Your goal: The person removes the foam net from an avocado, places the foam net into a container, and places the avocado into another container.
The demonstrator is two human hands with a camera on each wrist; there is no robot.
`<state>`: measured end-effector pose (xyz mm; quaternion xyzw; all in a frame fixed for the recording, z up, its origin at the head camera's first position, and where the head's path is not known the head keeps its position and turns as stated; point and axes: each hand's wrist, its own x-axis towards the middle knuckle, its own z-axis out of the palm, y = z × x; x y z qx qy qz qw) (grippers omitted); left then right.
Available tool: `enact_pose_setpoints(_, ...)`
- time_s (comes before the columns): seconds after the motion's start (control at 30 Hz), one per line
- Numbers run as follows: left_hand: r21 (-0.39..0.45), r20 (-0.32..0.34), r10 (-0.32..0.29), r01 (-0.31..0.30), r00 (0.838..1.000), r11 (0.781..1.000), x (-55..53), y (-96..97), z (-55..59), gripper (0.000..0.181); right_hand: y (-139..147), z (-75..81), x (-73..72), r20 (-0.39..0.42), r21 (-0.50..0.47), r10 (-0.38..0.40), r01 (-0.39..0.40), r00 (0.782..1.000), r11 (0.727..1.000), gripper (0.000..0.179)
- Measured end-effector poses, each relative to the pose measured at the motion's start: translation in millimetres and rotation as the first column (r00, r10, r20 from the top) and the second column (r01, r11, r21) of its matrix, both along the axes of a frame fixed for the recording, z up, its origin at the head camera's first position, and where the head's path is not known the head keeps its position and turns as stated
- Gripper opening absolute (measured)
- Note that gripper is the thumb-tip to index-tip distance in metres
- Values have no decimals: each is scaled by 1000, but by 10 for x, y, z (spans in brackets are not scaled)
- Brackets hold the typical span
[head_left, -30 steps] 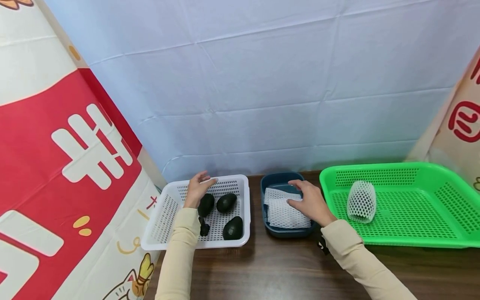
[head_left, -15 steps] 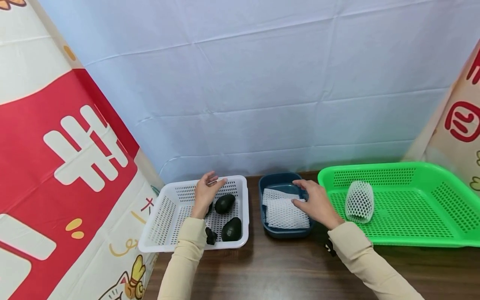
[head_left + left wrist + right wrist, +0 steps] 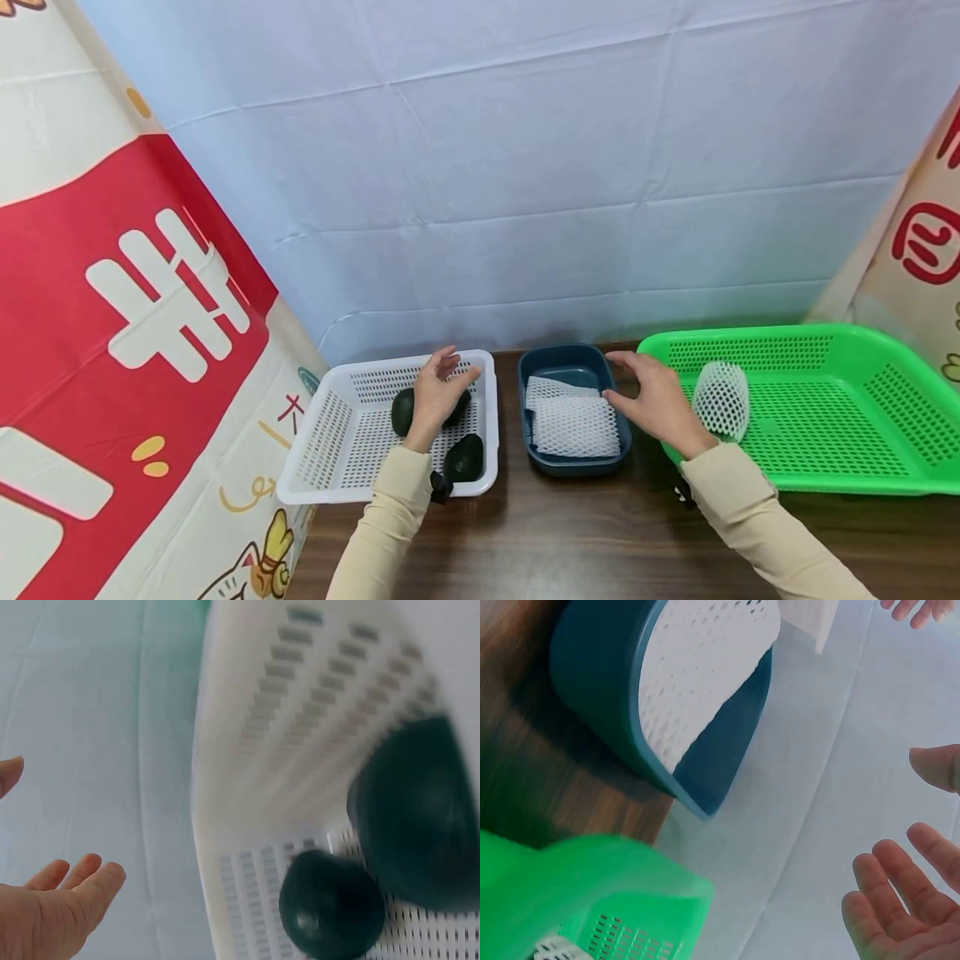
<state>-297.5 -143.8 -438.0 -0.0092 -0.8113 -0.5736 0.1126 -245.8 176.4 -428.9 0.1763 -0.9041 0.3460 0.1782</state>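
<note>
My left hand (image 3: 433, 398) hovers over a white perforated basket (image 3: 315, 450), its thumb and fingers apart and holding nothing. Dark green avocados lie in that basket: one (image 3: 402, 412) left of the hand, one (image 3: 465, 458) near the front right, and one (image 3: 458, 410) partly covered by the hand. In the left wrist view, two avocados (image 3: 330, 904) show beside the spread fingers. My right hand (image 3: 662, 402) hangs in the air by the right rim of a dark blue bin (image 3: 573, 468), holding nothing. White foam net sleeves (image 3: 576, 427) lie flat inside the bin.
On the right stands a large green perforated basket (image 3: 825, 433). In it sits a rounded thing in a white foam net (image 3: 722, 402). All three containers rest on a brown wooden table (image 3: 540, 533), against a pale cloth backdrop (image 3: 487, 208). A printed cloth (image 3: 150, 333) hangs at the left.
My left hand has moved right across the white basket, uncovering the left avocado and partly covering another. My right hand has moved right, from above the foam sleeves to the bin's right rim.
</note>
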Motion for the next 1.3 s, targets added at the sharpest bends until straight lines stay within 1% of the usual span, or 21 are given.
enact_pose_setpoints(0.1, 9, -7, -12, 12, 1000, 1000, 20, 112, -12, 60, 58, 16, 12, -3, 6, -10, 10, 1000, 1000, 51)
enact_pose_setpoints(0.17, 17, -10, -30, 30, 999, 999, 31, 184, -14, 61, 94, 20, 18, -2, 7, -18, 18, 1000, 1000, 51)
enact_pose_setpoints(0.3, 49, -18, -98, 99, 995, 994, 75, 303, -3, 62, 144, 15, 13, -2, 16, -22, 22, 1000, 1000, 51)
enact_pose_setpoints(0.43, 72, -21, -172, 173, 985, 982, 130, 402, 17, 62, 184, 11, 5, 6, 29, -26, 26, 1000, 999, 52)
enact_pose_setpoints(0.53, 60, -17, -205, 206, 979, 977, 182, 473, 29, 62, 223, 10, 3, 21, 31, -32, 31, 999, 999, 52)
enact_pose_setpoints(0.73, 56, 15, -243, 242, 970, 969, 267, 606, 34, 63, 312, 7, 8, 29, 39, -38, 37, 999, 999, 52)
enact_pose_setpoints(0.87, 58, 33, -277, 275, 960, 960, 328, 677, 31, 62, 374, 10, 20, 59, 43, -34, 32, 998, 999, 54)
enact_pose_setpoints(1.03, 40, 22, -312, 311, 950, 949, 402, 774, -4, 63, 451, -2, 15, 87, 66, -32, 26, 996, 997, 56)
enact_pose_setpoints(1.23, 71, 24, -349, 347, 937, 935, 480, 908, -55, 65, 547, -27, -11, 115, 107, -40, 28, 993, 994, 53)
enact_pose_setpoints(1.3, 70, 31, -350, 347, 936, 935, 495, 942, -84, 64, 578, -27, -25, 119, 126, -40, 25, 992, 992, 52)
